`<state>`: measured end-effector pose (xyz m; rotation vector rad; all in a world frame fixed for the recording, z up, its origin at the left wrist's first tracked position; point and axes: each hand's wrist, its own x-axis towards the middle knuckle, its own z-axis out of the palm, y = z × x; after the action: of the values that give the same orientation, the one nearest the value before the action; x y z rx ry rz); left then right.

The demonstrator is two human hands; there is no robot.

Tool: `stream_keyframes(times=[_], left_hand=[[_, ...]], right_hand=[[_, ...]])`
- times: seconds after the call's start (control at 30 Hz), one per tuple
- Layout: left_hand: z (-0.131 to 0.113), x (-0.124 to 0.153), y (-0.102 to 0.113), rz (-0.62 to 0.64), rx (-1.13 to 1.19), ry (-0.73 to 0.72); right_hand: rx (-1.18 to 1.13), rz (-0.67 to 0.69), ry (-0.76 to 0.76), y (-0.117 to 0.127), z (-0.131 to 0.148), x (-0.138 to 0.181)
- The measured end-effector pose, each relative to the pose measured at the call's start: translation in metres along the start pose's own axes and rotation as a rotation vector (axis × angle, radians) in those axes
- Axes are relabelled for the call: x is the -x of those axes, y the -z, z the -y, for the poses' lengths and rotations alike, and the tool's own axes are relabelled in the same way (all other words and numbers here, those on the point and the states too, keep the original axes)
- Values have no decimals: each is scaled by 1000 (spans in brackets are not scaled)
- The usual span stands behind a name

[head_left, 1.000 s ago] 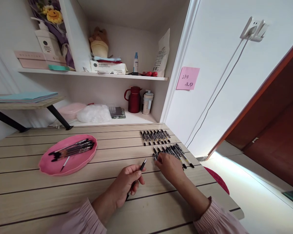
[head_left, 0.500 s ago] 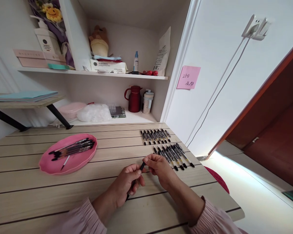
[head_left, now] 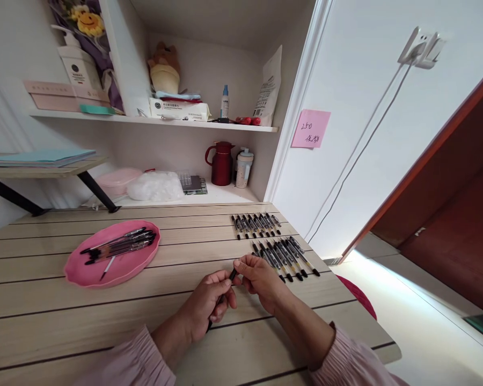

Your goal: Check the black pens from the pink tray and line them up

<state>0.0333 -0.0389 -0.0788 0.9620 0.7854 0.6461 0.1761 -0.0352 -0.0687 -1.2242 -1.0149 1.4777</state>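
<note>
My left hand [head_left: 210, 303] is closed round a black pen [head_left: 232, 275], which slants up to the right above the table; its lower end shows under the palm. The thumb and fingers of my right hand [head_left: 260, 279] pinch the pen's upper end. Just beyond my right hand lies a near row of pens [head_left: 287, 257] with dark barrels and black ends. Behind it is a second row of pens [head_left: 257, 224], set close together. To the left, a pink oval tray [head_left: 78, 276] holds a heap of pens [head_left: 123, 245] and one thin white stick [head_left: 108, 269].
A small riser [head_left: 64, 170] with blue papers stands at the back left. Behind the table, a white shelf [head_left: 121, 119] carries bottles and packets; below it stand a red jug [head_left: 222, 163] and a cup [head_left: 244, 167]. The table's right edge drops beside a red seat [head_left: 358, 295].
Both hands keep their hold on the pen. The right fingertips have shifted very slightly left, and the pen's top has tilted a little lower.
</note>
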Motion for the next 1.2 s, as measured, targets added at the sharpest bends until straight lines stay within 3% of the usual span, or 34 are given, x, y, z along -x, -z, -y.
stream_keyframes(times=[0.13,0.53,0.83,1.03,1.2], left_hand=[[0,0,0,0,19,11],[-1,0,-2,-9,27,22],[-2,-1,0,1,33,24],[-1,0,-1,-10,34,23],[-1,1,-2,-16,38,18]], right_hand=[[-102,26,22,0,0,0],[-96,17,10,0,-1,-1],[-211,70,93,-3,0,-3],[-104,21,35,-1,-3,-3],[-232,-69,156,3,3,-9]])
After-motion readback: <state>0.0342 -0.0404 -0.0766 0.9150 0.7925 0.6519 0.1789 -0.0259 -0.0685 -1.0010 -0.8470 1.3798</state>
